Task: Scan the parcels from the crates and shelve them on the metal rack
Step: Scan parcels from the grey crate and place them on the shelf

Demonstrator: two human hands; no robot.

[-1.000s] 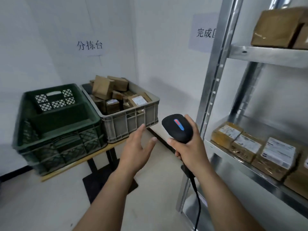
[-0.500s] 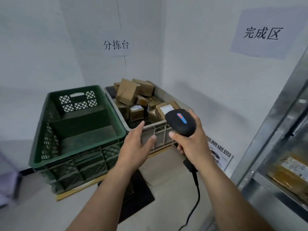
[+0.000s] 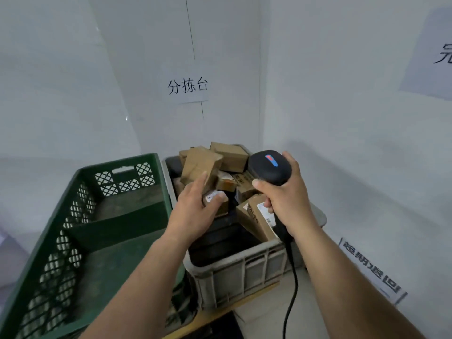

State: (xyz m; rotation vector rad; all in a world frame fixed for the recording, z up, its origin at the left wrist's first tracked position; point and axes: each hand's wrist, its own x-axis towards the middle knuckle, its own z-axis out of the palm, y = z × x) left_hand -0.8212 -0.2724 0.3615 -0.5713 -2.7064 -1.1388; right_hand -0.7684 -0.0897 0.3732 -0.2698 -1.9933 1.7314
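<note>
Being newly pinched by the left hand (image 3: 195, 209) is a small brown cardboard parcel (image 3: 223, 207) — black plastic scanner (image 3: 269, 167) being gripped ready in the right hand (image 3: 286, 199).

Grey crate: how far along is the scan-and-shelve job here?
Done: the green crate looks empty; the rack is out of view. In hand: the left hand lies on a labelled parcel in the grey crate, grip unclear; the right hand holds the scanner. Left: a pile of parcels still in that crate.
</note>
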